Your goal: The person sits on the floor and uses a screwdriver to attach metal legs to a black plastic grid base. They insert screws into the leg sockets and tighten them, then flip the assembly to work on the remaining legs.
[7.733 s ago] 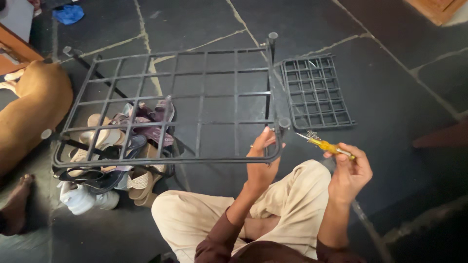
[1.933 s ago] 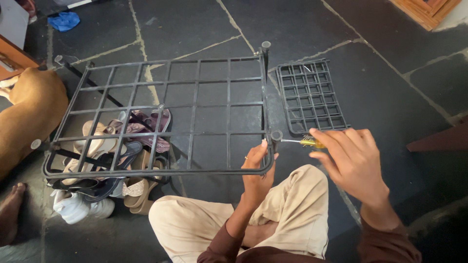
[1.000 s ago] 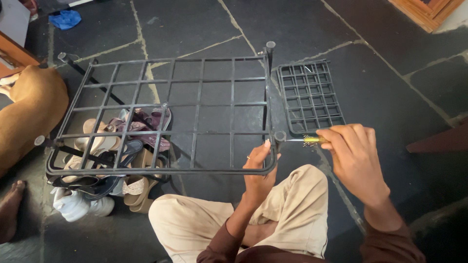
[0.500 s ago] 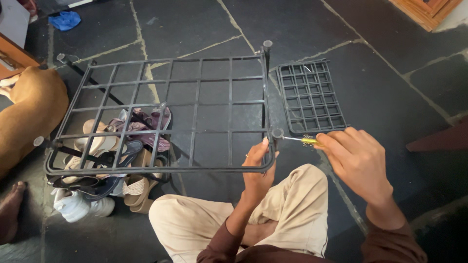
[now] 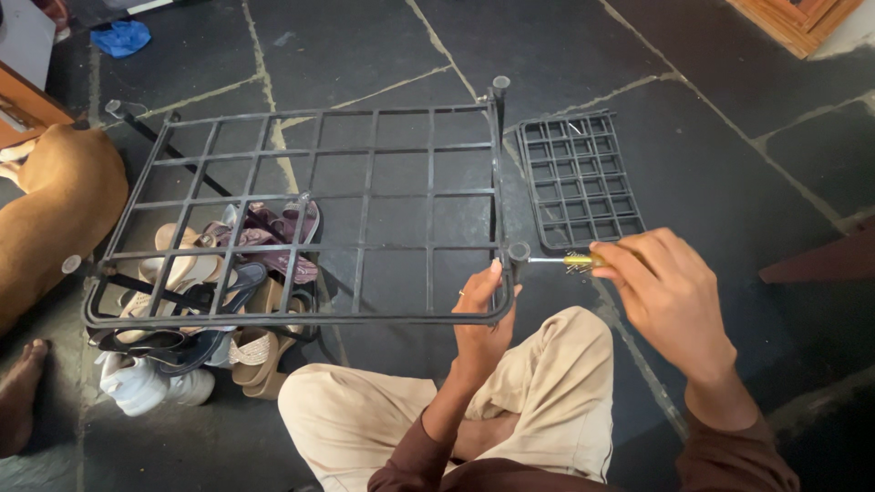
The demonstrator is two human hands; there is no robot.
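Note:
A black metal grid rack point(image 5: 365, 196) lies roughly level above the floor in front of me. My left hand point(image 5: 483, 314) grips its near right corner from below, thumb against the frame. My right hand point(image 5: 670, 292) holds a screwdriver with a yellow handle point(image 5: 579, 261); its thin shaft points left, its tip at the round socket point(image 5: 519, 251) on the rack's right corner post. My bent knee in beige trousers point(image 5: 547, 383) sits under both hands.
A smaller black grid panel point(image 5: 579, 178) lies flat on the dark stone floor right of the rack. Several sandals and shoes point(image 5: 210, 301) are piled under the rack's left part. A tan animal point(image 5: 55, 210) lies at the left edge, a bare foot point(image 5: 18, 392) below it.
Over several seconds my right hand brought the screwdriver from beside the rack to the corner socket. In the last second it has stayed there with only slight shifts; the left hand keeps its grip.

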